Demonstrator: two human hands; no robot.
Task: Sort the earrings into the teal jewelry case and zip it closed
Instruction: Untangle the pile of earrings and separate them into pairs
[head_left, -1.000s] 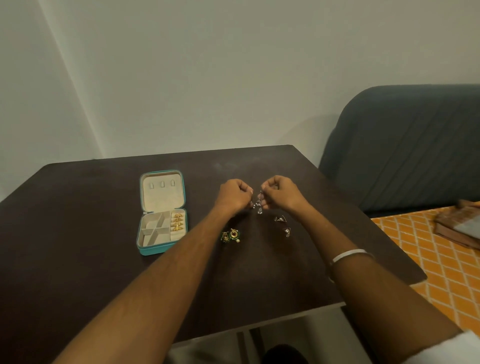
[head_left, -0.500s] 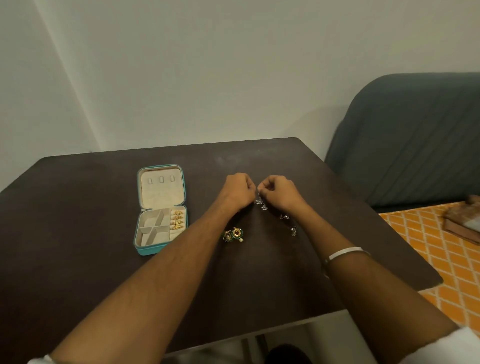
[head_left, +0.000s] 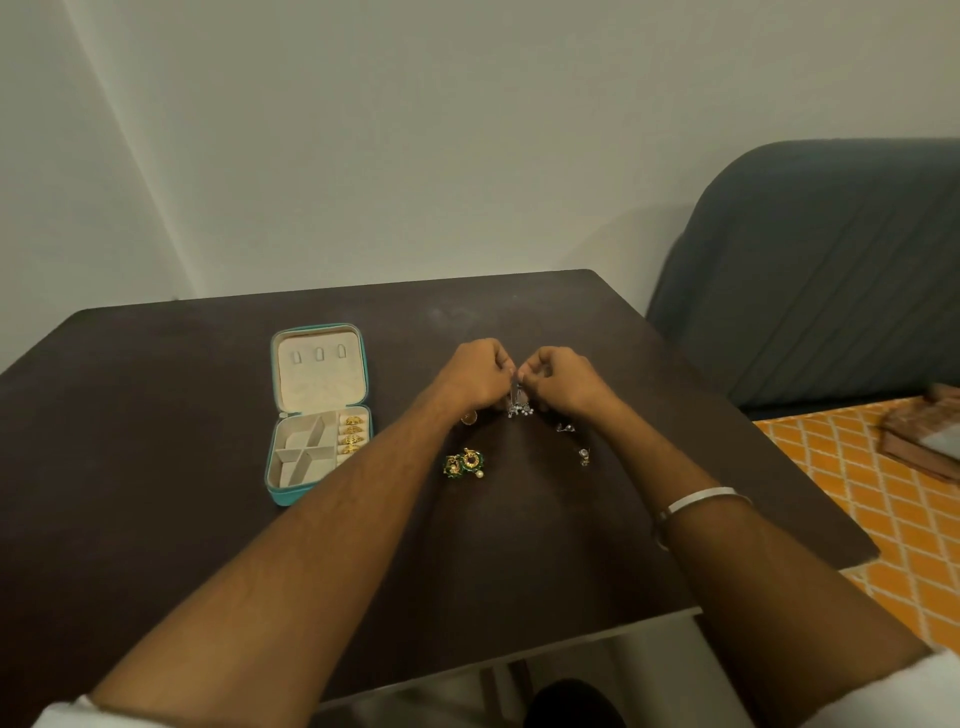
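Note:
The teal jewelry case (head_left: 274, 483) lies open on the left of the dark table (head_left: 156, 519), lid flat behind it. Several gold earrings (head_left: 353, 435) sit in its right-hand slots. My left hand (head_left: 475, 374) and my right hand (head_left: 563, 382) meet at mid-table, both pinched on a silver beaded earring (head_left: 518, 408) that dangles between them. A green-and-gold earring pair (head_left: 463, 462) lies nearer me on the table. Two small silver earrings (head_left: 574, 440) lie under my right forearm side. A small gold piece (head_left: 469, 417) peeks out below my left hand.
A dark grey sofa (head_left: 810, 286) stands to the right of the table. An orange patterned cloth (head_left: 883, 493) with a brown object (head_left: 924, 441) on it lies at the right edge. The wall runs close behind the table.
Both hands stay together on the silver earring and hold it slightly higher. The view has shifted a little; the case and loose earrings have not moved.

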